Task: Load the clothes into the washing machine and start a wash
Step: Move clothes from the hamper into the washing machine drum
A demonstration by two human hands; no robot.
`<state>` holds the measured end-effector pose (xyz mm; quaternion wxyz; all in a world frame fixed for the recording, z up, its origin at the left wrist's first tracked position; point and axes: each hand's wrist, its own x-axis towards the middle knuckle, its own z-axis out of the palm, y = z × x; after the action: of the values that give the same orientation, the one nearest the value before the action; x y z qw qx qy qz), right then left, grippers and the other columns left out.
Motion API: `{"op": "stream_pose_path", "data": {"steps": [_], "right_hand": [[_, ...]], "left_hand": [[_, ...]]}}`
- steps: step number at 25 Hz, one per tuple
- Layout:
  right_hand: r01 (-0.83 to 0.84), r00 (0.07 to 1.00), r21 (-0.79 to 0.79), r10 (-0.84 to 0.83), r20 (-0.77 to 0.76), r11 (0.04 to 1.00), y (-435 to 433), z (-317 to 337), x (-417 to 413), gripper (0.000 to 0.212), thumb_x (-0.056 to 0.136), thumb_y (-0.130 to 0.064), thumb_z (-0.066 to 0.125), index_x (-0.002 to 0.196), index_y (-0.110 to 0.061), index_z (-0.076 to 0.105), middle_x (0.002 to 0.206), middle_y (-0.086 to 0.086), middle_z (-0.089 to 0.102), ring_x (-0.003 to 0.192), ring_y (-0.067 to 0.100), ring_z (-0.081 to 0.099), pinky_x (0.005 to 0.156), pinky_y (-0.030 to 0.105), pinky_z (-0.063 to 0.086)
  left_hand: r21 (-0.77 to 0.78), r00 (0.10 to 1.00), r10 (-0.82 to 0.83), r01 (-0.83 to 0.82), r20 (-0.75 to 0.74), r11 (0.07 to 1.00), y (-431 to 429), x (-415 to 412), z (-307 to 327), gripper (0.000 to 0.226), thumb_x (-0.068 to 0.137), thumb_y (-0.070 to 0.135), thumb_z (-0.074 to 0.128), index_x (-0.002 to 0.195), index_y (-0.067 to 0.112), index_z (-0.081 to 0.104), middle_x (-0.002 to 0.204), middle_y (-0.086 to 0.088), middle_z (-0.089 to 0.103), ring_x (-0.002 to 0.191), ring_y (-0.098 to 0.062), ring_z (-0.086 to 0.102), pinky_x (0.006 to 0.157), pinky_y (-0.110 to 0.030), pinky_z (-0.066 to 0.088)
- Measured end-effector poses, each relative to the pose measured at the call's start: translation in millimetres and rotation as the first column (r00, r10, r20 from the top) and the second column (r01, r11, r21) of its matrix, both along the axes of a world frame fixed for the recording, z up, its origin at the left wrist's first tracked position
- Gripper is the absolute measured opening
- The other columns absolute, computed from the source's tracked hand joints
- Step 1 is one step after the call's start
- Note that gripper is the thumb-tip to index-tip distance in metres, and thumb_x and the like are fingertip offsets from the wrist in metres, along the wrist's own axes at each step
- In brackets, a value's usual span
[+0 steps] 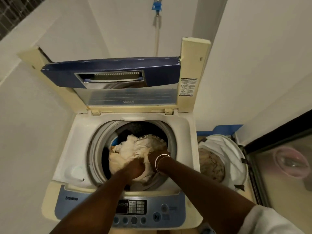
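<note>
1. Plainly, both hands are down inside the drum (96, 149) of the top-loading washing machine (67, 149) – the left hand (135, 168) and right hand (154, 158) sit close together on a heap of cream clothes (128, 149).
2. Only the back of the left hand shows. Its fingers are sunk into the cloth, so I cannot tell whether they are spread or clenched.
3. The right hand's fingers are buried under a fold as well, and their state cannot be told. Thin bangles (160, 157) ring that wrist.
4. The cream clothes bulge up just beyond the fingertips, filling most of the drum opening. A dark garment (125, 134) lies further past them, against the far wall of the drum.
5. Well beyond the fingers, the lid (109, 71) stands propped open and upright.
6. Behind the wrists, on the near edge of the machine, is the control panel (168, 211), with both forearms crossing above it.
7. Off to the right of the right hand, beside the machine, stands a white laundry hamper (234, 159) – a patterned cloth (211, 164) is inside it.
8. Right of the hamper is a glass door (278, 166).
</note>
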<state>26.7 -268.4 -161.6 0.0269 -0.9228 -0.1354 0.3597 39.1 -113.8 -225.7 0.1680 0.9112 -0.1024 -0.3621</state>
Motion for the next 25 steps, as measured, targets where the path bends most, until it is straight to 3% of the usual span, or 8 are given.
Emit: {"op": "stream_pose_path", "data": {"steps": [2, 3, 6, 8, 12, 15, 19, 25], "right_hand": [[0.011, 0.994, 0.046, -0.016, 0.11, 0.999, -12.5, 13.5, 3.5, 0.049, 0.089, -0.026, 0.063, 0.135, -0.012, 0.053, 0.132, 0.015, 0.059, 0.121, 0.035, 0.057, 0.1, 0.046, 0.048], [0.036, 0.983, 0.073, -0.048, 0.177, 0.997, -20.9, 22.0, 5.5, 0.044, 0.089, -0.026, 0.061, 0.131, -0.015, 0.055, 0.126, 0.012, 0.062, 0.116, 0.034, 0.06, 0.094, 0.044, 0.051], [0.234, 0.893, 0.249, -0.309, 0.326, 0.94, -52.9, 50.2, 11.7, 0.031, 0.091, -0.027, 0.053, 0.12, -0.02, 0.061, 0.114, 0.006, 0.068, 0.104, 0.028, 0.066, 0.084, 0.039, 0.054], [0.331, 0.765, 0.419, -0.5, 0.405, 0.846, -75.0, 69.0, 10.9, 0.023, 0.095, -0.029, 0.049, 0.112, -0.021, 0.062, 0.103, 0.003, 0.07, 0.094, 0.024, 0.068, 0.075, 0.033, 0.053], [0.434, 0.406, 0.729, -0.837, 0.366, 0.529, -131.0, 83.8, -4.0, 0.014, 0.097, -0.036, 0.049, 0.102, -0.027, 0.059, 0.084, -0.006, 0.068, 0.074, 0.013, 0.064, 0.064, 0.025, 0.047], [0.498, 0.218, 0.795, -0.937, 0.272, 0.346, -191.2, 71.8, -19.3, 0.012, 0.097, -0.037, 0.052, 0.1, -0.027, 0.058, 0.079, -0.004, 0.068, 0.07, 0.015, 0.065, 0.066, 0.03, 0.055], [0.64, 0.165, 0.722, -0.965, 0.204, 0.262, -265.7, 35.5, -45.3, 0.015, 0.097, -0.036, 0.052, 0.1, -0.024, 0.06, 0.079, -0.001, 0.07, 0.072, 0.02, 0.066, 0.066, 0.033, 0.054], [0.782, 0.294, 0.539, -0.948, 0.121, 0.311, -342.6, -52.8, -71.5, 0.017, 0.099, -0.031, 0.047, 0.098, -0.02, 0.06, 0.083, -0.001, 0.067, 0.078, 0.019, 0.065, 0.064, 0.025, 0.039]], "left_hand": [[-0.037, 0.997, 0.081, -0.081, 0.017, 0.996, -5.4, 2.6, 4.3, 0.033, 0.092, 0.019, 0.059, 0.124, 0.014, 0.064, 0.124, -0.007, 0.065, 0.117, -0.023, 0.059, 0.102, -0.029, 0.043], [-0.075, 0.98, 0.161, -0.153, 0.115, 0.985, -10.6, 4.7, 11.5, 0.029, 0.091, 0.023, 0.059, 0.118, 0.017, 0.067, 0.119, -0.005, 0.068, 0.113, -0.024, 0.062, 0.098, -0.031, 0.046], [-0.339, 0.766, 0.478, -0.354, 0.43, 0.872, -47.7, 10.6, 55.2, 0.016, 0.095, 0.028, 0.054, 0.098, 0.02, 0.068, 0.089, -0.003, 0.072, 0.083, -0.024, 0.067, 0.076, -0.034, 0.053], [-0.53, 0.653, 0.602, -0.342, 0.46, 0.776, -91.1, 10.7, 94.2, 0.011, 0.097, 0.025, 0.053, 0.101, 0.019, 0.062, 0.086, -0.002, 0.069, 0.076, -0.02, 0.063, 0.069, -0.033, 0.051], [-0.751, 0.676, 0.644, -0.203, 0.357, 0.629, -186.4, 2.7, 137.4, 0.015, 0.102, 0.033, 0.047, 0.108, 0.022, 0.055, 0.092, 0.003, 0.067, 0.08, -0.012, 0.064, 0.07, -0.024, 0.053], [-0.773, 0.744, 0.553, -0.078, 0.375, 0.629, -255.7, -12.0, 146.8, 0.012, 0.102, 0.033, 0.048, 0.104, 0.024, 0.054, 0.089, 0.007, 0.065, 0.079, -0.006, 0.063, 0.069, -0.014, 0.049], [-0.731, 0.843, 0.421, -0.049, 0.335, 0.68, -327.0, -24.5, 119.5, 0.011, 0.102, 0.031, 0.049, 0.103, 0.024, 0.057, 0.09, 0.009, 0.067, 0.08, -0.003, 0.064, 0.067, -0.014, 0.05], [-0.525, 0.928, 0.358, -0.257, 0.099, 0.812, -385.9, -36.2, 5.0, 0.016, 0.103, 0.038, 0.044, 0.102, 0.026, 0.055, 0.091, 0.005, 0.064, 0.085, -0.013, 0.065, 0.073, -0.023, 0.054]]}}
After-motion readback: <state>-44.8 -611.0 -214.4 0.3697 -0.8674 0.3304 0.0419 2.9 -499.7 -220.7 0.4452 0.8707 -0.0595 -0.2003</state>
